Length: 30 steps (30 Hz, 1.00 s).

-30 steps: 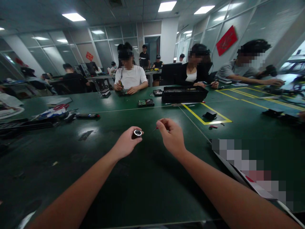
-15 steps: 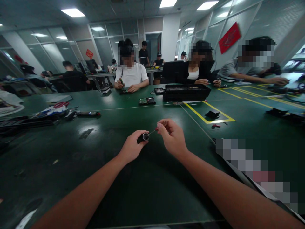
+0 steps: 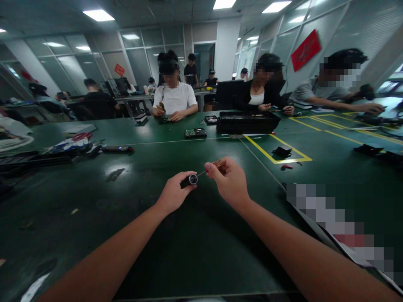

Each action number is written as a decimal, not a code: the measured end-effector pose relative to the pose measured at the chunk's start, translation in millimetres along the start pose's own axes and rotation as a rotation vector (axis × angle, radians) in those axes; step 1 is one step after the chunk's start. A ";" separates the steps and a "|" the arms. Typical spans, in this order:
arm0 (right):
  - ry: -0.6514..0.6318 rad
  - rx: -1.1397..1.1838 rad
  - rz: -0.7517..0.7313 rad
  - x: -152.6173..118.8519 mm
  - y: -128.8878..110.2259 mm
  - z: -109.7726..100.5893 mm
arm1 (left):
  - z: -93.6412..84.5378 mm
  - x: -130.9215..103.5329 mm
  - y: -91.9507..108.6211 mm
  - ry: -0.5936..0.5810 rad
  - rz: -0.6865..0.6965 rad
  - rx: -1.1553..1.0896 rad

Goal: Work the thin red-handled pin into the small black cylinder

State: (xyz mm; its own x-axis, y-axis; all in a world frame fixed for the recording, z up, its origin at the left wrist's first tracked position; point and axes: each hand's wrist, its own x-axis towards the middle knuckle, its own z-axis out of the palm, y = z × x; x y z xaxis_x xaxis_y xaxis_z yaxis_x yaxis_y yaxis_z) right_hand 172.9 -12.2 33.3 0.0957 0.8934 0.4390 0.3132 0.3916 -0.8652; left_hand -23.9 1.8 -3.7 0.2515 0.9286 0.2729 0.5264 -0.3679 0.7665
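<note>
My left hand (image 3: 173, 193) is closed around a small black cylinder (image 3: 192, 179) with a silver-rimmed round end, which faces me. Pinched in the fingers of my right hand (image 3: 232, 183) is a thin screwdriver (image 3: 218, 163) with an amber-brown handle. Its slender shaft points left and down to the cylinder's rim. Whether the tip touches the cylinder or only lies beside it, I cannot tell. Both hands are above the middle of the green table (image 3: 201, 247).
Beyond my hands lie a hard drive (image 3: 195, 133) and a long black housing (image 3: 248, 122). A black-and-red tool (image 3: 118, 149) and red-handled scissors (image 3: 82, 136) lie left. A black part (image 3: 281, 152) sits inside yellow tape at right. Several people work across the table.
The fingers of my right hand have shifted on the screwdriver, and more of its handle shows. My left hand and the cylinder stay nearly still. The view has moved slightly.
</note>
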 end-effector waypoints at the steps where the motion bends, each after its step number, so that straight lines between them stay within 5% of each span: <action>1: 0.003 0.005 0.010 0.1 -0.2 0.1 | -0.1 -0.1 0.4 -0.001 0.004 0.002; 9: 0.073 -0.267 -0.084 3.9 1.5 -3.9 | -0.7 -0.6 1.5 0.023 0.005 0.004; 30: -0.213 -0.252 -0.054 4.1 2.7 -2.7 | -6.7 4.1 -14.3 0.118 0.005 0.074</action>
State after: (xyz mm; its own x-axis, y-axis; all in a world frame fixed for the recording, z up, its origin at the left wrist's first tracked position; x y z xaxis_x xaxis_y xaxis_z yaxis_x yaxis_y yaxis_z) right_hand 176.6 -8.2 33.5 -0.1184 0.9091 0.3995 0.5390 0.3967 -0.7430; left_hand -35.8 11.2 -9.7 0.1589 0.9246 0.3463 0.5854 -0.3707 0.7210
